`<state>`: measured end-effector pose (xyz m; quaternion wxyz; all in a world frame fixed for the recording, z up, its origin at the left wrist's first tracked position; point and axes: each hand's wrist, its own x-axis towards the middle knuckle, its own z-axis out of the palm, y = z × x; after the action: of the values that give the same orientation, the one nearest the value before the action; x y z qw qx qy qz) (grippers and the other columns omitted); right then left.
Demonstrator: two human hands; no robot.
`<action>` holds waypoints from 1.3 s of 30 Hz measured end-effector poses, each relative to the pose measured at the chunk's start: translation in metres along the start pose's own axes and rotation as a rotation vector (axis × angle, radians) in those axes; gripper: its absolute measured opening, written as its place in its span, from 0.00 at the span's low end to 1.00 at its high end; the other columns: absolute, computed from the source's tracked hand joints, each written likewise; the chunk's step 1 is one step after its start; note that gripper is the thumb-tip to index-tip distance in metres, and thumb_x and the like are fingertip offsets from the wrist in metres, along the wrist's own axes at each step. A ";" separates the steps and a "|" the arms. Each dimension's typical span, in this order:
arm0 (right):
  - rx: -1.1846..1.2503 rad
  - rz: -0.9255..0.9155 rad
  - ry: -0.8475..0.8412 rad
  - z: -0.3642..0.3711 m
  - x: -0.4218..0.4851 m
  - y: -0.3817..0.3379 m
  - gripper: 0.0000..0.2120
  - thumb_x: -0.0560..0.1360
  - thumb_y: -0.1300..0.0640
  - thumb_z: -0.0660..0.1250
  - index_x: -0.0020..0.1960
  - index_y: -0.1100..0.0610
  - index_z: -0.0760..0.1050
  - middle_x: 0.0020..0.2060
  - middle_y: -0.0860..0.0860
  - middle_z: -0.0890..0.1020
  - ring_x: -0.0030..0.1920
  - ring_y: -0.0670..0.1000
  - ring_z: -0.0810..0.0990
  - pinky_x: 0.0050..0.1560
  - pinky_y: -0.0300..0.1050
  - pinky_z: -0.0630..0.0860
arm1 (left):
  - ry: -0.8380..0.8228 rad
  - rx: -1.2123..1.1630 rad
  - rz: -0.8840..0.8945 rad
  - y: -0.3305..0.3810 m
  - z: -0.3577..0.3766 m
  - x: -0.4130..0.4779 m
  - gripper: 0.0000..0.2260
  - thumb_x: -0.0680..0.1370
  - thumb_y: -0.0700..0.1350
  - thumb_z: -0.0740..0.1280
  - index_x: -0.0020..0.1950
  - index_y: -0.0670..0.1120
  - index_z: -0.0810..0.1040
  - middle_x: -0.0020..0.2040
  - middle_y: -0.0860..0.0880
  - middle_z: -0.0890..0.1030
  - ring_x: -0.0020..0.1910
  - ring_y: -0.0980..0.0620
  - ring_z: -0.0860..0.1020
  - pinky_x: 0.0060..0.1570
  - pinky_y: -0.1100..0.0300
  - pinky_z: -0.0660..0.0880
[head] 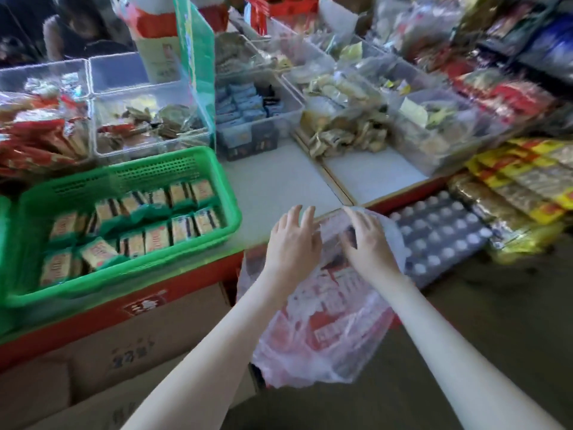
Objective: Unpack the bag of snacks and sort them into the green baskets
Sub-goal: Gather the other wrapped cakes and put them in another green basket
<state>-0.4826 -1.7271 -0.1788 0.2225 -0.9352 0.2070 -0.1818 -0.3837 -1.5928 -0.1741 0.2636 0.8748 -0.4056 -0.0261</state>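
At the counter (279,187) edge, beside the part-filled green basket (231,193), the left hand (293,243) (fingers straight) and right hand (367,246) (grip indeterminate) are at the snack bag (325,321) mouth; unpacking appears barely begun, next requiring the mouth parted.

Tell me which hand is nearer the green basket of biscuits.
Left. The left hand sits at the left edge of the plastic bag, just right of the basket; the right hand is farther right, on the bag.
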 end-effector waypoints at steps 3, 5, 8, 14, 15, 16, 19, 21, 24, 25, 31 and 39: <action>-0.022 0.040 0.029 -0.020 0.021 0.060 0.23 0.77 0.62 0.65 0.71 0.63 0.67 0.65 0.60 0.73 0.67 0.60 0.69 0.68 0.55 0.67 | -0.038 0.027 -0.003 0.034 0.033 0.043 0.23 0.79 0.44 0.63 0.73 0.40 0.66 0.71 0.37 0.67 0.66 0.36 0.70 0.63 0.46 0.68; -0.039 0.071 0.023 -0.025 0.038 0.099 0.25 0.76 0.63 0.66 0.71 0.63 0.66 0.66 0.61 0.72 0.66 0.61 0.68 0.67 0.55 0.67 | -0.045 0.053 -0.041 0.045 0.059 0.074 0.24 0.81 0.46 0.59 0.76 0.44 0.59 0.74 0.40 0.62 0.70 0.39 0.64 0.66 0.49 0.63; -0.063 0.084 -0.008 -0.026 0.076 0.157 0.29 0.74 0.66 0.68 0.73 0.63 0.64 0.65 0.63 0.71 0.62 0.65 0.69 0.63 0.57 0.68 | -0.032 0.074 -0.096 0.053 0.099 0.132 0.25 0.82 0.47 0.57 0.78 0.47 0.55 0.75 0.39 0.59 0.71 0.40 0.62 0.67 0.49 0.63; -0.107 0.082 -0.169 -0.001 0.200 0.274 0.34 0.77 0.62 0.66 0.78 0.57 0.53 0.69 0.63 0.64 0.65 0.63 0.63 0.64 0.56 0.64 | 0.041 0.124 -0.296 0.038 0.185 0.287 0.31 0.78 0.46 0.63 0.79 0.50 0.55 0.76 0.35 0.55 0.72 0.35 0.60 0.67 0.42 0.62; -0.103 0.079 -0.199 0.005 0.220 0.290 0.35 0.78 0.61 0.64 0.78 0.54 0.50 0.70 0.61 0.61 0.66 0.60 0.60 0.64 0.54 0.64 | 0.078 0.124 -0.332 0.033 0.196 0.311 0.32 0.77 0.45 0.65 0.79 0.49 0.57 0.76 0.34 0.56 0.72 0.34 0.61 0.66 0.40 0.63; -0.088 0.073 -0.225 0.011 0.240 0.305 0.35 0.79 0.59 0.63 0.78 0.51 0.47 0.71 0.59 0.59 0.67 0.57 0.58 0.64 0.53 0.64 | 0.112 0.119 -0.371 0.026 0.205 0.333 0.32 0.76 0.46 0.66 0.78 0.49 0.58 0.76 0.34 0.57 0.72 0.34 0.60 0.66 0.40 0.63; 0.011 0.058 -0.262 0.029 0.289 0.327 0.36 0.80 0.59 0.61 0.78 0.48 0.43 0.75 0.56 0.54 0.71 0.55 0.54 0.67 0.50 0.61 | 0.111 0.130 -0.507 0.002 0.228 0.382 0.36 0.78 0.52 0.63 0.80 0.48 0.46 0.78 0.38 0.50 0.76 0.37 0.52 0.71 0.42 0.54; 0.075 0.010 -0.268 0.043 0.319 0.328 0.37 0.79 0.60 0.62 0.78 0.47 0.42 0.76 0.54 0.53 0.73 0.54 0.53 0.68 0.46 0.60 | 0.104 0.096 -0.540 -0.013 0.237 0.403 0.37 0.78 0.53 0.63 0.79 0.44 0.45 0.78 0.38 0.51 0.76 0.38 0.50 0.72 0.42 0.52; 0.114 -0.155 -0.295 0.070 0.364 0.318 0.43 0.75 0.64 0.66 0.78 0.50 0.41 0.77 0.56 0.53 0.76 0.55 0.50 0.73 0.45 0.50 | 0.094 0.077 -0.452 -0.026 0.249 0.417 0.34 0.77 0.50 0.65 0.77 0.35 0.56 0.74 0.33 0.60 0.72 0.33 0.61 0.70 0.39 0.61; 0.081 -0.215 -0.319 0.078 0.378 0.314 0.45 0.74 0.65 0.67 0.77 0.51 0.39 0.77 0.56 0.51 0.77 0.55 0.48 0.75 0.46 0.46 | 0.118 0.089 -0.417 -0.029 0.255 0.417 0.31 0.76 0.48 0.63 0.74 0.32 0.61 0.71 0.31 0.65 0.68 0.30 0.66 0.66 0.37 0.67; -0.340 -0.425 -0.471 0.103 0.417 0.303 0.46 0.73 0.66 0.64 0.78 0.51 0.35 0.78 0.51 0.47 0.77 0.50 0.41 0.71 0.54 0.29 | 0.122 0.314 -0.312 -0.012 0.276 0.388 0.25 0.73 0.43 0.58 0.65 0.31 0.72 0.62 0.30 0.75 0.60 0.31 0.75 0.58 0.40 0.74; -0.362 -0.537 -0.247 0.099 0.381 0.337 0.37 0.55 0.69 0.78 0.62 0.63 0.71 0.50 0.58 0.76 0.54 0.59 0.76 0.69 0.54 0.59 | 0.102 0.260 -0.536 0.007 0.276 0.377 0.24 0.70 0.49 0.74 0.62 0.38 0.78 0.59 0.30 0.75 0.58 0.29 0.75 0.52 0.36 0.76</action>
<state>-0.2199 -2.1463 -0.3320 0.0205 -0.9955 -0.0462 -0.0796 -0.2080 -1.9905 -0.3451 0.1534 0.9773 -0.1463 0.0013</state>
